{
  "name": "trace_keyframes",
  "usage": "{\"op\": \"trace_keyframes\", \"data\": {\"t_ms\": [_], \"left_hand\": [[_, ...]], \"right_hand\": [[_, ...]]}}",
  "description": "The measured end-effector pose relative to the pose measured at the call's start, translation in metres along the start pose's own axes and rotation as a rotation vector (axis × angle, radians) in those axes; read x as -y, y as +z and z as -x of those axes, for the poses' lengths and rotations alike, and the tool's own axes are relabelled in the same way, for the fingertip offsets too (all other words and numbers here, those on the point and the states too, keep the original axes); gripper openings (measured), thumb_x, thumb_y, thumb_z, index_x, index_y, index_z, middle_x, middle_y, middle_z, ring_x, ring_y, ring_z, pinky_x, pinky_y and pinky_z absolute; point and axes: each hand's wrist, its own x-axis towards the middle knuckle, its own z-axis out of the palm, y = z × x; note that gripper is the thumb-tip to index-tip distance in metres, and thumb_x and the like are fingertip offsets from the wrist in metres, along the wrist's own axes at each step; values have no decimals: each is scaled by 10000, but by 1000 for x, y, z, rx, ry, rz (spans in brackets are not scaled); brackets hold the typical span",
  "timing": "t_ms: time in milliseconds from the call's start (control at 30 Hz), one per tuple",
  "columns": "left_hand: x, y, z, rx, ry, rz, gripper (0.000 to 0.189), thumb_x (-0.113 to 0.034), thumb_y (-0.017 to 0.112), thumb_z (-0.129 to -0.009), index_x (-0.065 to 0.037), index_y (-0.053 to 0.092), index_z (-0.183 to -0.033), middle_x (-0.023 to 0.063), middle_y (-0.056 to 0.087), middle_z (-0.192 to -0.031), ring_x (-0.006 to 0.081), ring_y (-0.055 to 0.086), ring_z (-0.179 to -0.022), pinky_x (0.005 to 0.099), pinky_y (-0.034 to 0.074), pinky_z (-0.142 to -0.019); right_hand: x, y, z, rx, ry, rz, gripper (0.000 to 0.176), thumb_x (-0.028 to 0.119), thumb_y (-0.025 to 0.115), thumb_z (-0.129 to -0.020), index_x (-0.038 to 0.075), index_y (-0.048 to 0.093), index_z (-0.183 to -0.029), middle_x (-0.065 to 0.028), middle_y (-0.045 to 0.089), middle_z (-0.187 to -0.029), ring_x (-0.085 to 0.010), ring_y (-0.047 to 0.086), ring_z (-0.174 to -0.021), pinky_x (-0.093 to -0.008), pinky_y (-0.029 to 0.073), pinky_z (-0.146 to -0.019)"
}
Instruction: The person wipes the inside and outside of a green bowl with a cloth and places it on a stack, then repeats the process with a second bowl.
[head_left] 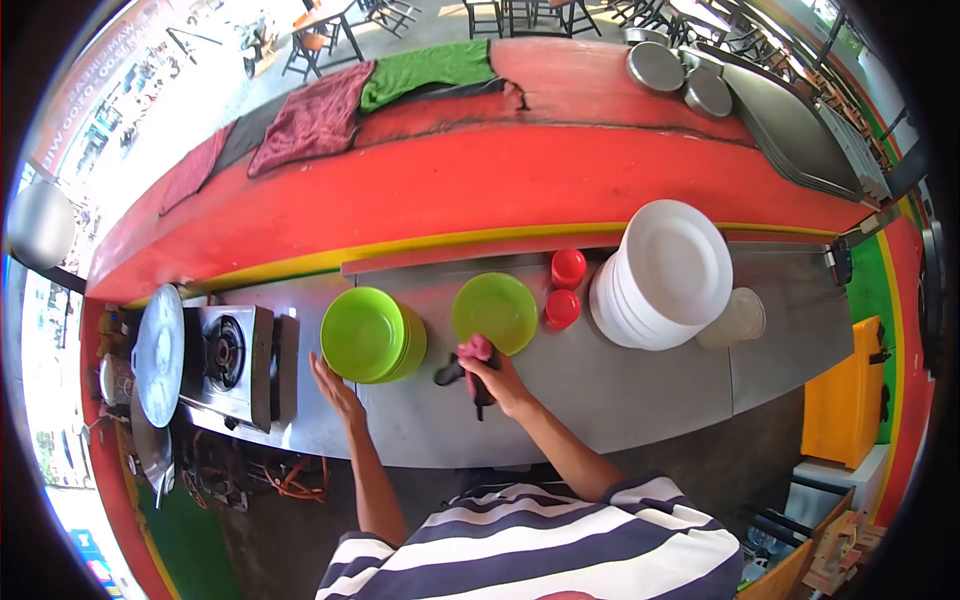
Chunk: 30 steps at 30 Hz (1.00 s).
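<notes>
The right hand clamps a cloth by the green bowl's near rim; the left hand, fingers apart, is beside the stack on the worktop. Gathered folds handle best.

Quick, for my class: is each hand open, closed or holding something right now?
Left hand: open, beside the stacked green bowls; contact cannot be told.
Right hand: closed on a pink and dark cloth.

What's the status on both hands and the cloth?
Left hand open, beside green bowl stack. Right hand holding cloth at lone green bowl. Two red containers close right of that bowl.
</notes>
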Motion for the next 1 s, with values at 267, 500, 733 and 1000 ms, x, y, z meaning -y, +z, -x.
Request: {"op": "trace_keyframes", "data": {"t_ms": [267,500,733,1000], "left_hand": [[53,76,160,-531,-461,230,311,-214,431,-1030,-59,472,-1297,87,603,-1024,211,615,-832,341,480,-691],[29,198,177,159,-411,-94,698,-371,705,-939,11,375,-1421,148,585,-1248,275,583,-1122,364,469,-949],[93,232,158,183,-429,-28,764,-193,720,-813,37,351,-1441,206,495,-1398,319,508,-1277,402,406,-1074],[68,215,150,169,-212,-65,677,-38,538,-833,-31,386,-1493,183,558,-1344,320,545,-1241,379,416,-1059]], "right_hand": [[7,-128,15,-312,108,-7,259,231,753,-913,89,605,-1071,-6,638,-869,-126,627,-765,-295,499,-666],[15,-167,33,-303,216,17,254,244,740,-907,98,612,-1071,-27,662,-899,-157,651,-794,-293,497,-679],[-3,-204,50,-339,230,-212,269,215,717,-927,57,595,-1108,-64,663,-944,-211,682,-868,-366,591,-820],[-12,-206,50,-237,288,-213,219,196,673,-959,75,582,-1117,-62,650,-956,-207,669,-894,-418,592,-839]]}}
